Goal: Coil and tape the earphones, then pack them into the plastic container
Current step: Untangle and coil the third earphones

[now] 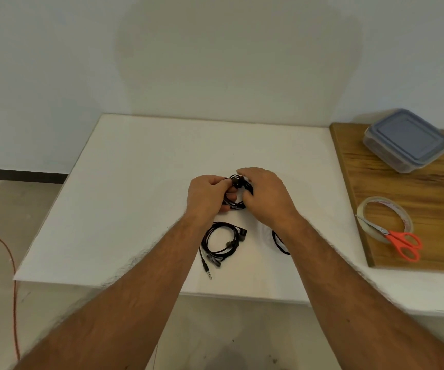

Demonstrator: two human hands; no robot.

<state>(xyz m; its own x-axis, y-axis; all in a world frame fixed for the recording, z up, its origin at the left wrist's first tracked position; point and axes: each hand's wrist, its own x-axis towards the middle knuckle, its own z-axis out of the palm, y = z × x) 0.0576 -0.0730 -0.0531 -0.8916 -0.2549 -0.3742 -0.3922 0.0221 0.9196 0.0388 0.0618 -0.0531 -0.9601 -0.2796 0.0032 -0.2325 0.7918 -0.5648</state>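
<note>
Your left hand [207, 196] pinches one side of a black earphone coil [238, 192] above the white table [135, 196], your right hand [265, 194] clamped on the other side. Nearer you lies a second coil [222, 243]. Far right, tape roll [385, 217], orange scissors [399, 240], and lidded plastic container [405, 138] sit on a wooden board [442, 198].

Plain white wall [215, 49] w/ a faint grey shadow stood behind the white rectangular tabletop [135, 196]. A brown wooden board [429, 188] lay at its right. Beige floor [2, 209], black baseboard strip [20, 175], thin red cable [12, 263] at left.
</note>
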